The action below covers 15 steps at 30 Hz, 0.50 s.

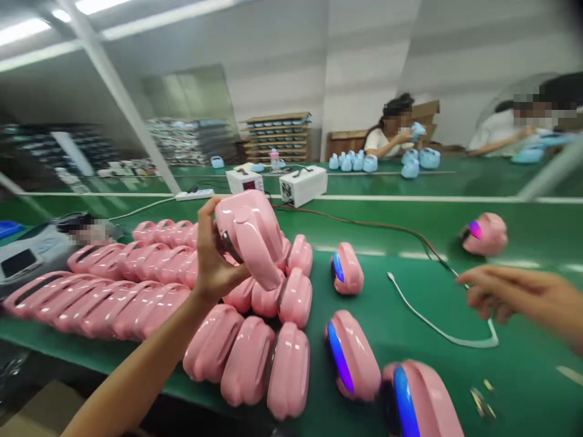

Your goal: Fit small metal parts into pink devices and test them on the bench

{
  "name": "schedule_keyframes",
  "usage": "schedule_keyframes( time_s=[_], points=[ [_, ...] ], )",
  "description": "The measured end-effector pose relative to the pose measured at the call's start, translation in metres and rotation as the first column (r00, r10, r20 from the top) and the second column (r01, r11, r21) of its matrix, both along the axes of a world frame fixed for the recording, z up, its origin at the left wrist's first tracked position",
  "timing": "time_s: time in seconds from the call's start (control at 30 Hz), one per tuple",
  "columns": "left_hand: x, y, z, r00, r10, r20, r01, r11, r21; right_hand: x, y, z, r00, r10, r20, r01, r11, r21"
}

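My left hand (214,261) grips a glossy pink plastic device with a looped handle (255,237), raised and tilted above the rows on the bench. Below it, many similar pink devices (291,364) stand packed side by side. My right hand (514,294) is over the right of the bench, slightly blurred, fingers stretched leftward and nothing visible in them. Beneath and beside it lies a white cable (437,328), one end partly hidden by the hand. Three pink devices with blue-violet lit strips (353,355) stand between my hands. Another lit pink device (487,233) lies farther back.
Two white power-supply boxes (303,185) stand at the bench's back, with a reddish-brown wire (364,220) running right. A power strip (195,194) is behind the rows. Small metallic pieces (481,400) lie front right. Across the bench, people handle light-blue devices (429,159).
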<state>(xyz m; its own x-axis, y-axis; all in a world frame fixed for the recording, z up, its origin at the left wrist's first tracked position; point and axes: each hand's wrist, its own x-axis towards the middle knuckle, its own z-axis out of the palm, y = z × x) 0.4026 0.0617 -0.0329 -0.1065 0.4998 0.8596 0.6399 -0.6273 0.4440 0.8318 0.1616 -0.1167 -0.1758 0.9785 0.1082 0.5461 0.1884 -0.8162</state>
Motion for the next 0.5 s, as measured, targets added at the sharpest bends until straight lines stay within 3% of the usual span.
schedule_keyframes(
  time_s=[0.07, 0.13, 0.23, 0.3, 0.4, 0.5],
  points=[
    [0.004, -0.015, -0.004, 0.995, -0.008, -0.101, 0.013, 0.999, 0.049, -0.039, -0.070, -0.003, 0.963, 0.112, 0.244, -0.075, 0.985, -0.156],
    [0.007, -0.027, -0.007, 0.977, 0.014, -0.214, 0.010, 0.994, 0.113, -0.071, -0.120, -0.009, 0.923, 0.092, 0.373, -0.036, 0.987, -0.154],
    [0.013, -0.041, -0.012, 0.956, 0.011, -0.293, 0.043, 0.983, 0.178, -0.089, -0.154, -0.021, 0.962, -0.024, 0.272, 0.058, 0.991, -0.119],
    [0.020, -0.047, -0.016, 0.955, -0.045, -0.292, 0.092, 0.985, 0.147, -0.085, -0.154, -0.022, 0.999, -0.023, 0.039, 0.032, 0.970, -0.239],
    [0.030, -0.051, -0.022, 0.944, -0.146, -0.296, 0.156, 0.988, 0.010, -0.067, -0.123, -0.008, 0.976, -0.036, -0.214, -0.053, 0.917, -0.396],
    [0.035, -0.055, -0.031, 0.934, -0.185, -0.306, 0.162, 0.982, -0.101, -0.043, -0.060, 0.019, 0.968, -0.130, -0.216, 0.064, 0.955, -0.288]
  ],
)
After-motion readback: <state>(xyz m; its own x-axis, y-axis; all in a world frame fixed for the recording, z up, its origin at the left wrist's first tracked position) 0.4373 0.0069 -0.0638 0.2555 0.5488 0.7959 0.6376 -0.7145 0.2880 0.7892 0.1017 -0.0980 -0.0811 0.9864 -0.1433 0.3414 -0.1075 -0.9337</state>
